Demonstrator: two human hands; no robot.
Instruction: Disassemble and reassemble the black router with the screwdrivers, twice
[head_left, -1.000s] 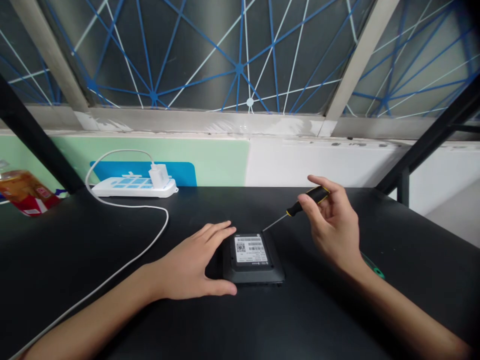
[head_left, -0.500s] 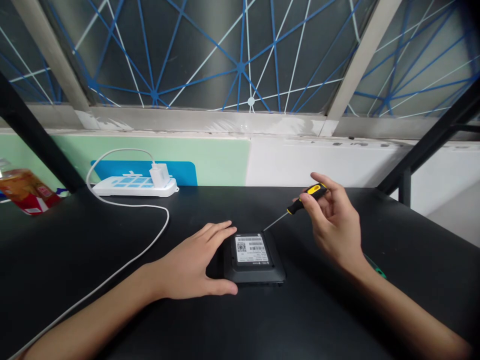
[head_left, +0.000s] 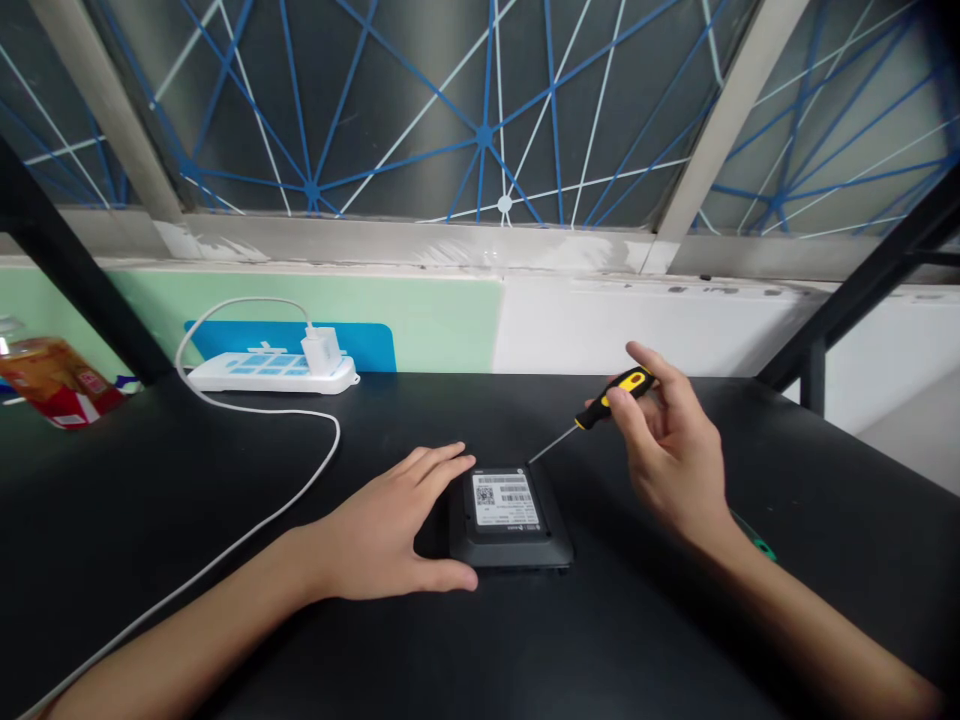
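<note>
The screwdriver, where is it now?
In the head view, the screwdriver is right of centre, held in the right hand, its tip at the black device's far right corner.

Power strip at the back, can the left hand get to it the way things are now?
Probably yes: the left hand, spread beside the black device, grips nothing, and the power strip lies forward and left of it, with only the white cable looping in front. The reach itself is hard to judge.
</note>
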